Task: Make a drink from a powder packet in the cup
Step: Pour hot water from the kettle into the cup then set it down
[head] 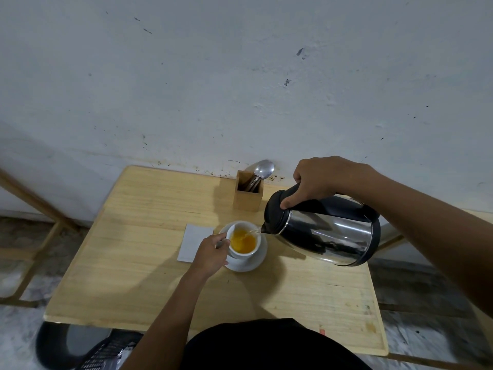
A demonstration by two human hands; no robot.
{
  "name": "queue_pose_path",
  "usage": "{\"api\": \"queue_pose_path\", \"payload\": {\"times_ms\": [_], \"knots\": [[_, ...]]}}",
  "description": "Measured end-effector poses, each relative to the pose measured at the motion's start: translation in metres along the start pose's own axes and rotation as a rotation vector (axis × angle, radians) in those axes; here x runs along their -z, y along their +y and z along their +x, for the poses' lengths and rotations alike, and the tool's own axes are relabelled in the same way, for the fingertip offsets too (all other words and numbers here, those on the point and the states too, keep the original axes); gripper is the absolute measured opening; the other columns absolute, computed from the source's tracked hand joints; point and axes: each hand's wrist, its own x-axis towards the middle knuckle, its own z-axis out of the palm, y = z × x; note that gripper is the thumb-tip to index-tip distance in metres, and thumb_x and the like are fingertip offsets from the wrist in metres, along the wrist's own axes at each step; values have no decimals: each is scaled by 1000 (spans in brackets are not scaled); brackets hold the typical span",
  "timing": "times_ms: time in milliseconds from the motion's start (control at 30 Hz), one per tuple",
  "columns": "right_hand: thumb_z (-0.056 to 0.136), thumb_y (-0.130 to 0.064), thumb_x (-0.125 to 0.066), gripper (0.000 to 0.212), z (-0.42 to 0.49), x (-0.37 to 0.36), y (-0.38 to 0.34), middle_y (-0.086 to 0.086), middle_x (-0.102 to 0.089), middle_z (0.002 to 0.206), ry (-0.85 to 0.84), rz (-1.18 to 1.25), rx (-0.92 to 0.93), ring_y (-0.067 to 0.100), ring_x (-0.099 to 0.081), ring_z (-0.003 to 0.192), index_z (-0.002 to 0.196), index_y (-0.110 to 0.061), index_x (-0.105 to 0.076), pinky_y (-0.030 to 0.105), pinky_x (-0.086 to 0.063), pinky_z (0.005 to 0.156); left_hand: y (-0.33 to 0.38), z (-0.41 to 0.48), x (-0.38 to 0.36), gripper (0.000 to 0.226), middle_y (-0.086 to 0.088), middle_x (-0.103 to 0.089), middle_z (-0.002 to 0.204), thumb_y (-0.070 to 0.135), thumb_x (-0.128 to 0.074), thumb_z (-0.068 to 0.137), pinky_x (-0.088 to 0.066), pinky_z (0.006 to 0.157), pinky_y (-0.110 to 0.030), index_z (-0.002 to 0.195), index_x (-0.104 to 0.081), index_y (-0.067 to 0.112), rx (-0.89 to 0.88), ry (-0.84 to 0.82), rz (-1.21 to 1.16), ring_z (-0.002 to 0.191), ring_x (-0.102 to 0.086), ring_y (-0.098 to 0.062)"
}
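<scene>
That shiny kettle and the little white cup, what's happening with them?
A person is making a drink. The right hand grips the black handle of a tilted stainless-steel kettle, pouring a thin stream of water into a white ceramic cup that already holds orange liquid. The cup sits on a white saucer on the pale wooden table. The left hand steadies the cup, with a metal spoon handle in its fingers. A white paper packet lies just left.

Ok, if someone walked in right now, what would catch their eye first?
Probably the shiny steel kettle, tilted in the right hand and pouring a thin stream into the white cup of orange drink at the table's middle. The left hand steadies the cup on its saucer.
</scene>
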Motion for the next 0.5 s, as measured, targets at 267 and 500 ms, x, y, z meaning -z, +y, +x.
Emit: {"api": "queue_pose_path", "payload": {"times_ms": [267,500], "knots": [[61,-79,-66,64,1,-2,5,1,-61,67,5,24,-14,17,-54,61,68,-16,-56,29,-38,58,0,-1,0,40,-19,-56,128,18,-48,98,-49,46,-11,137,-49,10,11,0,3,79,-62,-22],[59,-80,-66,65,0,-5,8,-1,-57,61,11,28,-24,17,-52,58,65,-16,-54,28,-37,57,0,0,1,39,-17,-55,127,19,-48,98,-49,47,-12,136,-51,11,9,-4,4,81,-61,-22]]}}
